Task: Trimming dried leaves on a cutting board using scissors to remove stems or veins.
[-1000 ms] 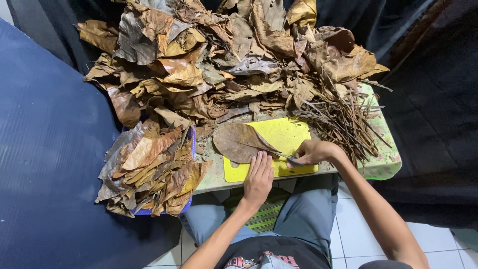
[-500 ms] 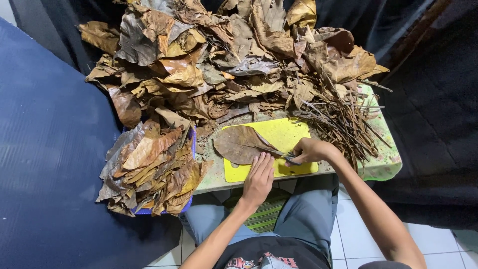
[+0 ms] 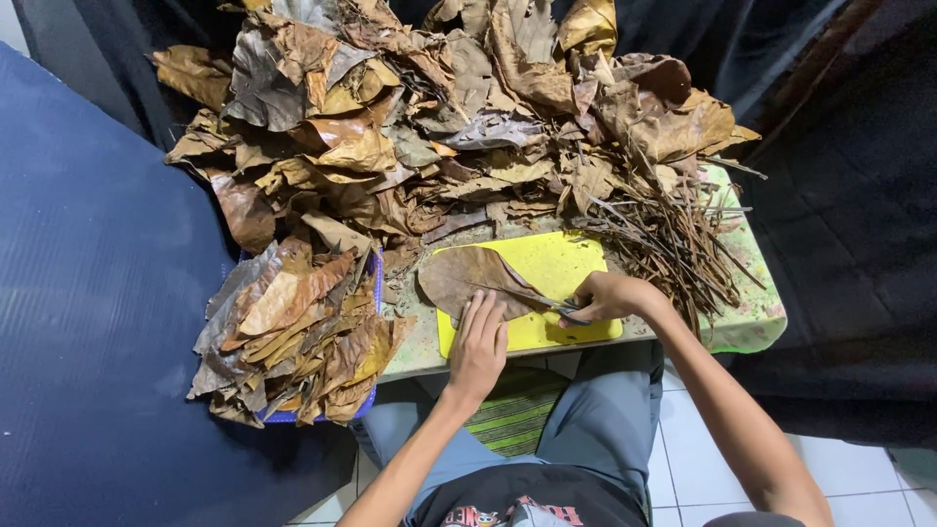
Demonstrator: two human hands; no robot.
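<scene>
A large dry brown leaf [image 3: 467, 277] lies flat on a yellow cutting board [image 3: 556, 262] at the near edge of a small table. My left hand [image 3: 478, 344] presses its fingers down on the leaf's near edge. My right hand [image 3: 607, 296] grips a thin dark blade [image 3: 532, 298] that lies along the leaf's midrib, with its point toward the left.
A big heap of dry brown leaves [image 3: 420, 117] covers the back of the table. A stack of flattened leaves [image 3: 293, 337] fills a blue tray at the left. A pile of stripped leaf stems [image 3: 673, 234] lies to the right. Dark cloth surrounds the table [image 3: 747, 327].
My right hand with the blade has slid left along the leaf's midrib. My left hand stays pressed on the leaf.
</scene>
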